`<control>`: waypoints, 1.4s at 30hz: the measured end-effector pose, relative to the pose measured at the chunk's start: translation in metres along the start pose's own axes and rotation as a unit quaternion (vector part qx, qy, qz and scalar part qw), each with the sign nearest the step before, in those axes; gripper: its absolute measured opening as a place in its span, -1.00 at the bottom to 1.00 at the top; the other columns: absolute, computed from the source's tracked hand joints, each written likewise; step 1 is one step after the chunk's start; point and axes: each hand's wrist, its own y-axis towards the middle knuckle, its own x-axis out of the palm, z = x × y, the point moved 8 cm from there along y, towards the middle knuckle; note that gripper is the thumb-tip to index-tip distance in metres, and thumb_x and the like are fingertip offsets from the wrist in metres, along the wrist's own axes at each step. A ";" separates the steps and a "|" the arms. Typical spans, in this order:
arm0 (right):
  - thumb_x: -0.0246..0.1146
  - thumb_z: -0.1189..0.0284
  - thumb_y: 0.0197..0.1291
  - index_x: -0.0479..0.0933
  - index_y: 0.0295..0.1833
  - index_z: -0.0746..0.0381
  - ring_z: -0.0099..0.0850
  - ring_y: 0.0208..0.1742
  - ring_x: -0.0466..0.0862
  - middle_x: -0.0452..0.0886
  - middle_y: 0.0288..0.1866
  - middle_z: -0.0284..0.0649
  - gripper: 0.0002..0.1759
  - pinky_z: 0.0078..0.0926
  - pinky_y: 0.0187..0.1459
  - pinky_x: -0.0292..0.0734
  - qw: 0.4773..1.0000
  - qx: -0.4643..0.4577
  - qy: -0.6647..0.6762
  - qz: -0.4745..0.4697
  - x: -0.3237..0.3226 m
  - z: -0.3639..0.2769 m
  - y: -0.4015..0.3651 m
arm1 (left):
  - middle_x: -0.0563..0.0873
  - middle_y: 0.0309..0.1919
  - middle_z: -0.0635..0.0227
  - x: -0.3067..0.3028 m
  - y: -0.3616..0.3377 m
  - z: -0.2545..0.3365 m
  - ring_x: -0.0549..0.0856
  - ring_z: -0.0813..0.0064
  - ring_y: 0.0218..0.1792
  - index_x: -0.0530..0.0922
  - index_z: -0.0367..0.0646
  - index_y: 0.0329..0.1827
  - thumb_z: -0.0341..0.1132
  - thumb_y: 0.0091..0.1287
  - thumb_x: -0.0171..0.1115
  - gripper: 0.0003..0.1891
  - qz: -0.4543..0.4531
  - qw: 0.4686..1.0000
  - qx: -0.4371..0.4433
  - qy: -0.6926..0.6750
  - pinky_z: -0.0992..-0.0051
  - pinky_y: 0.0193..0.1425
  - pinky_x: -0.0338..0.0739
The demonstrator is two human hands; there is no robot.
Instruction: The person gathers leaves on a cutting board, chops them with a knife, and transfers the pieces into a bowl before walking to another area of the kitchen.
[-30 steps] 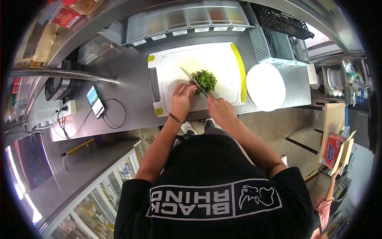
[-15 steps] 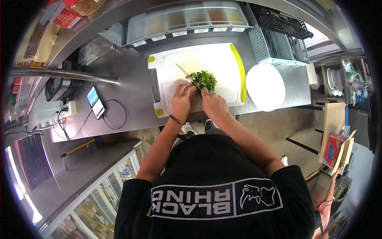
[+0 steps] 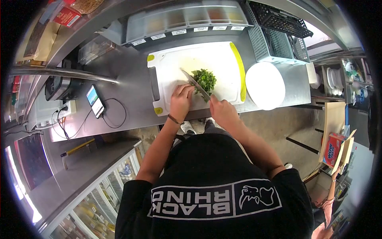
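Note:
A heap of chopped green herbs [image 3: 205, 80] lies on the white cutting board [image 3: 171, 59] with lime-green corners and edge. My right hand [image 3: 222, 109] is closed around the handle of a kitchen knife [image 3: 193, 82], whose blade slants up and left along the heap's left side. Close beside the blade, my left hand [image 3: 182, 98] rests on the board with fingers curled and pressed together. A bit of green shows at its fingertips, and what lies under them is mostly hidden.
Right of the board lies a white round plate [image 3: 265, 86]. Behind stand a lidded condiment bin [image 3: 187, 18] and grey baskets [image 3: 274, 47]. A phone [image 3: 95, 102] with a cable is at left. Far right, another person's arm [image 3: 332, 187] reaches toward a cardboard box [image 3: 334, 149].
My right hand has moved right and toward me, drawing the knife back, so its blade shows more fully. My left hand has hardly moved.

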 end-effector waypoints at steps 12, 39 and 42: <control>0.06 0.45 0.30 0.37 -0.04 0.29 0.12 -0.39 0.71 0.63 -0.47 0.15 -0.82 0.02 -0.37 0.65 0.999 -0.005 -0.005 -0.034 0.018 -0.012 0.012 | 0.72 -0.21 0.23 0.002 0.000 -0.005 0.67 0.16 -0.16 0.64 -0.24 -0.24 -0.56 0.14 0.25 -0.86 -0.021 1.000 0.004 -0.013 0.29 -0.09 0.61; 0.04 0.36 0.37 0.40 0.00 0.26 0.15 -0.44 0.69 0.61 -0.53 0.12 -0.78 0.02 -0.39 0.64 1.000 0.004 -0.007 -0.019 0.007 -0.011 0.006 | 0.71 -0.33 0.27 -0.006 -0.002 -0.004 0.69 0.22 -0.27 0.62 -0.20 -0.26 -0.49 0.21 0.34 -0.92 0.004 1.000 -0.009 -0.008 0.35 -0.20 0.60; 0.04 0.39 0.35 0.39 0.00 0.29 0.13 -0.44 0.69 0.60 -0.53 0.11 -0.77 -0.01 -0.40 0.65 1.000 0.002 -0.006 -0.023 0.010 -0.011 0.004 | 0.70 -0.37 0.25 -0.003 -0.006 -0.015 0.70 0.24 -0.34 0.54 -0.21 -0.25 -0.48 0.23 0.37 -0.86 0.001 0.995 -0.090 -0.037 0.37 -0.26 0.58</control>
